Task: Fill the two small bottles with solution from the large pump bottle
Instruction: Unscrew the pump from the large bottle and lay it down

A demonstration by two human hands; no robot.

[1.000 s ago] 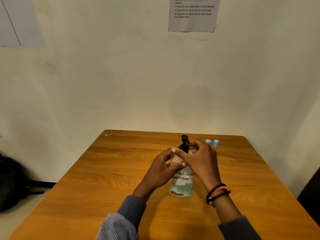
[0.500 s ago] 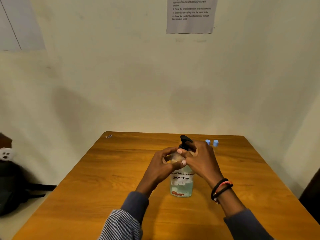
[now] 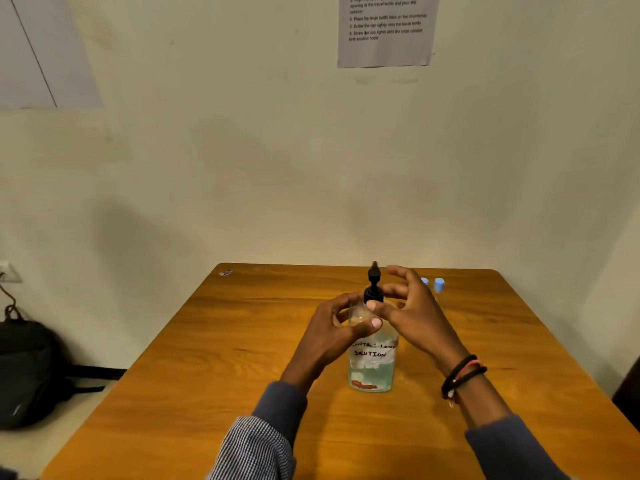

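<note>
- The large pump bottle (image 3: 372, 370) stood upright on the wooden table (image 3: 207, 348). It had a clear plastic body with rounded shoulders, pale liquid low inside and a reddish strip near the base.
- Its pump head was black plastic, with a narrow stem above a wider screw collar.
- A white label on the bottle's front carried handwriting. "SOLUTION" was plain, and the line above it, partly covered by a thumb, looked like "CONTACT LENS".
- The left hand (image 3: 330, 329) gripped the bottle's shoulder, with the fingers curled round it and the thumb across the front.
- The right hand (image 3: 414, 315) pinched the black collar between the thumb and a finger, with the upper fingers loosely spread beside the stem. Black and pink bands (image 3: 462, 375) circled that wrist.
- The two small bottles (image 3: 439, 285) stood behind the pump bottle to its right. Their light blue caps showed, but their clear bodies were mostly hidden by the right hand.
- A printed sheet (image 3: 384, 43) hung on the wall above the pump bottle. One of its lines read "Screw the cap tightly onto the travel bottle".
- A dark backpack (image 3: 27, 372) lay on the floor far to the left of the pump bottle.
</note>
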